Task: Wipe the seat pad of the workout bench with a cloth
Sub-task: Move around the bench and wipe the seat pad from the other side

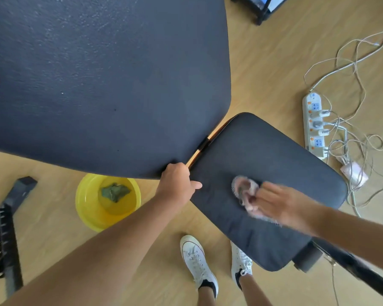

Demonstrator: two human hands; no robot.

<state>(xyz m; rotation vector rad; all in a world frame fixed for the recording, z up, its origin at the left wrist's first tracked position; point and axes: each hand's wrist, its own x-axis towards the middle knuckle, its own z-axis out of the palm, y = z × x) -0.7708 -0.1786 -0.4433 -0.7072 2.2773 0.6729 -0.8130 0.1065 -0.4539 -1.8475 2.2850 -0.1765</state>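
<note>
On the seat pad point(274, 164), the right hand point(281, 204) grips a pink cloth point(244, 189) near its middle. Unwiped pad extends along its long axis both ways. The left hand point(177, 182) clasps the backrest point(97, 85) corner.

My left hand point(177, 184) gripped at frame centre; my blurred right hand point(281, 204), lower right, seemed curled closed.

Seat pad point(263, 173) matt grained vinyl (dark); cloth point(244, 188) fuzzy pink; basin point(84, 202) glossy plastic.
</note>
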